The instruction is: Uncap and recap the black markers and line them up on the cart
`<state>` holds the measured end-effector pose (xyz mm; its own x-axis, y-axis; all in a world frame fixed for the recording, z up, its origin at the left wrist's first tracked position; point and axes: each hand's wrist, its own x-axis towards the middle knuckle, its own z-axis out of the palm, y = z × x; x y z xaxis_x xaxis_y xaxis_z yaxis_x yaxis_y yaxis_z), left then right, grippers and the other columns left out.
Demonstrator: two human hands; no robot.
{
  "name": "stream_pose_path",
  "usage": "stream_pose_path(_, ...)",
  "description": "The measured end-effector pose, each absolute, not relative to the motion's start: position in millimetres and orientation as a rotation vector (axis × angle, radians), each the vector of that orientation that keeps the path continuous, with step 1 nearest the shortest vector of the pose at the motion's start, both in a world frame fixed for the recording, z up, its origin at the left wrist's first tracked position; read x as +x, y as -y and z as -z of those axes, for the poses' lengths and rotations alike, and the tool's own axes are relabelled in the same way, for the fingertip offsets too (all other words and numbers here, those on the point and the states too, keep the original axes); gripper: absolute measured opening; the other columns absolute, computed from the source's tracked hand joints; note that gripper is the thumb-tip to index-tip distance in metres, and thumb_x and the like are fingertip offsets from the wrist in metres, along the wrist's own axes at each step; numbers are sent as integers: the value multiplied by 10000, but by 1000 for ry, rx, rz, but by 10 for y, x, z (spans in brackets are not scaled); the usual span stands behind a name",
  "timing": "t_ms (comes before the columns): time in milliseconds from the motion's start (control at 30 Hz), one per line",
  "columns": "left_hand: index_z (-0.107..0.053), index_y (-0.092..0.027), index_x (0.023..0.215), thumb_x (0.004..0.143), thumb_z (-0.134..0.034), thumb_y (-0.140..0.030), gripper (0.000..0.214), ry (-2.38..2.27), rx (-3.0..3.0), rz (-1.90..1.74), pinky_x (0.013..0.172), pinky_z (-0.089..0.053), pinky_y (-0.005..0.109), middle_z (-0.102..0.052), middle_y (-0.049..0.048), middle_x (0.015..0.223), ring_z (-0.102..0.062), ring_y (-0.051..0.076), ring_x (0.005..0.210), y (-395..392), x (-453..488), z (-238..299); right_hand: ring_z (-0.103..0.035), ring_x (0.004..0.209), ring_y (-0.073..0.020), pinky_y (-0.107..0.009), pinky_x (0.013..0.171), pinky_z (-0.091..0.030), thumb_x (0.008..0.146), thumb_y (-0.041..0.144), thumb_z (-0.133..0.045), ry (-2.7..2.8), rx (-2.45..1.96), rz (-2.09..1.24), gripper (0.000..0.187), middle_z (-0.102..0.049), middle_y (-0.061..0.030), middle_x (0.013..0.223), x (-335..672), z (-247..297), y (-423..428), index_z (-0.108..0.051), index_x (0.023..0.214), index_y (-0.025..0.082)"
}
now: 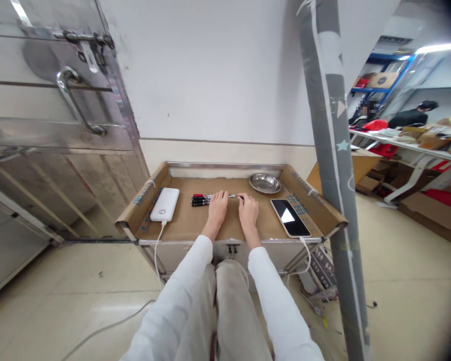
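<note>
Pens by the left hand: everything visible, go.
Slim pens lying flat on the brown cardboard, side by side across the person's view, left ends roughly lined up. The farthest shows red, the nearer ones black, with lighter sections toward the right; they look like plastic. The left hand hides their right ends, so whether it touches them can't be told. Exact count is unclear at this size.

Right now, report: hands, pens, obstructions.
Left hand at pens, right hand at the end of one pen. Pens side by side. Metal dish, phone off right, not in the way.
</note>
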<state>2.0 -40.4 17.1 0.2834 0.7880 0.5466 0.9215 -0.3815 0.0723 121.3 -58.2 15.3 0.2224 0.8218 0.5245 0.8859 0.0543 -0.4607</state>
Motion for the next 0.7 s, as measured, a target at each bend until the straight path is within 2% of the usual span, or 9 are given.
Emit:
stream_pose_path(100, -523, -149, 1039, 915, -360, -127, 206, 1574, -2299, 759, 881, -391, 333, -584, 89, 1011, -536, 206, 965, 408, 9, -174, -584, 994, -193, -328, 896, -388, 909, 175, -365, 1726, -1595, 0, 313, -656, -82, 1097, 1203, -182, 592, -572, 1143, 194)
stream_pose_path(233, -509, -142, 1090, 933, -346, -166, 228, 1696, -2201, 859, 877, -400, 331, -593, 82, 973, -550, 203, 945, 452, -20, -194, -492, 1198, -149, -307, 1011, -382, 824, 105, -406, 1917, -1219, -173, 611, -489, -33, 1362, 1177, -207, 609, -307, 1409, 251)
stream_pose_path(300, -499, -139, 1120, 941, -326, -179, 252, 1739, -2115, 913, 876, -401, 326, -591, 88, 990, -547, 203, 944, 504, -32, -209, -455, 1244, -153, -324, 1042, -371, 804, 107, -419, 1928, -1171, -202, 682, -429, -28, 1414, 1165, -193, 604, -233, 1442, 261)
stream_pose_path(400, -497, -140, 1124, 943, -303, -189, 269, 1866, -1937, 922, 850, -408, 349, -584, 106, 999, -533, 229, 949, 610, -45, -232, -476, 1230, -183, -363, 1023, -396, 818, 132, -409, 1892, -1268, -196, 684, -425, -68, 1414, 1155, -141, 582, -188, 1458, 234)
stream_pose_path(500, -522, -121, 1040, 934, -283, -167, 266, 2020, -1782, 838, 821, -412, 379, -573, 133, 973, -519, 262, 950, 713, -61, -242, -511, 1188, -216, -384, 984, -421, 846, 153, -387, 1867, -1411, -141, 633, -486, -131, 1352, 1156, -85, 565, -205, 1452, 165)
stream_pose_path(633, -519, -81, 1015, 906, -259, -103, 282, 2116, -1713, 766, 820, -411, 378, -559, 165, 989, -517, 263, 951, 797, -86, -224, -524, 1153, -242, -377, 974, -412, 861, 164, -388, 1854, -1605, -35, 517, -533, -186, 1281, 1172, -34, 569, -362, 1369, 68)
stream_pose_path(700, -510, -65, 1048, 895, -260, -91, 294, 2136, -1712, 761, 827, -411, 381, -556, 178, 1005, -522, 264, 956, 814, -96, -206, -518, 1152, -231, -357, 987, -393, 867, 161, -385, 1850, -1659, 7, 449, -550, -180, 1260, 1184, -10, 570, -449, 1300, 63)
